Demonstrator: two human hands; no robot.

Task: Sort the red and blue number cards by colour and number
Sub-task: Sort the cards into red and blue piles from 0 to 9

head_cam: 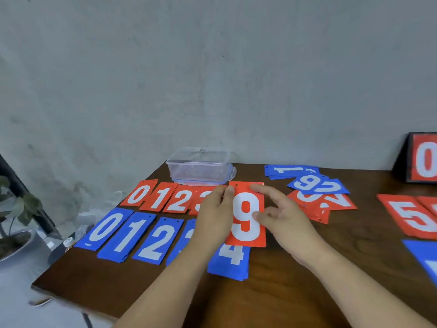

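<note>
A red 9 card [246, 216] is held above the table's middle. My left hand [215, 214] grips its left edge, thumb on the top corner. My right hand [281, 214] touches its right edge with relaxed fingers. On the left lie two rows: red 0 [138, 194], red 1 [159, 197], red 2 [178, 201] and a partly hidden red 3 [201, 197]; blue 0 [105, 228], blue 1 [127, 236], blue 2 [157, 241], a mostly hidden blue card [182, 242] and blue 4 [230, 259]. An unsorted pile of red and blue cards [316, 190] lies at back right.
A clear plastic box [199, 165] stands at the table's back edge behind the red row. A scoreboard stand showing a red 0 [423, 159] is at far right. Red 5 cards [411, 216] and a blue card [423, 256] lie near the right edge. A potted plant [14, 216] sits off the table, left.
</note>
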